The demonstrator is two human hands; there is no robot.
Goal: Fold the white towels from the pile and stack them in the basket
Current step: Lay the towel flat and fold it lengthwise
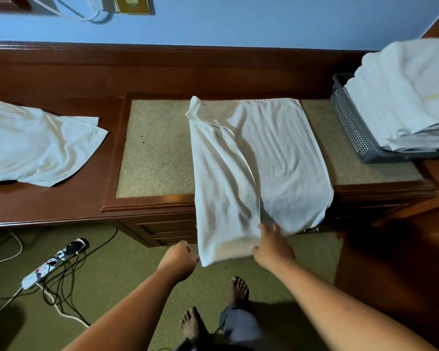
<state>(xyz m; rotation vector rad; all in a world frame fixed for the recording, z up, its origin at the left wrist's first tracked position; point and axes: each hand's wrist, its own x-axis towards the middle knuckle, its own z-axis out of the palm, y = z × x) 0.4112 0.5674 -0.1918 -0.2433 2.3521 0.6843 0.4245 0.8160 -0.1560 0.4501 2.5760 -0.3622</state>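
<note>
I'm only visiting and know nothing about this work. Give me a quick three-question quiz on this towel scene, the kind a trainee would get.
1. True or false: the grey basket is empty.
2. Where does the spare towel lie? A) on the wooden counter, left of the middle towel; B) on the floor; C) in the basket.
3. Which hand curls round the middle towel's hanging corner?
Key: 1 false, folded towels fill it; 2 A; 3 the left hand.
</note>
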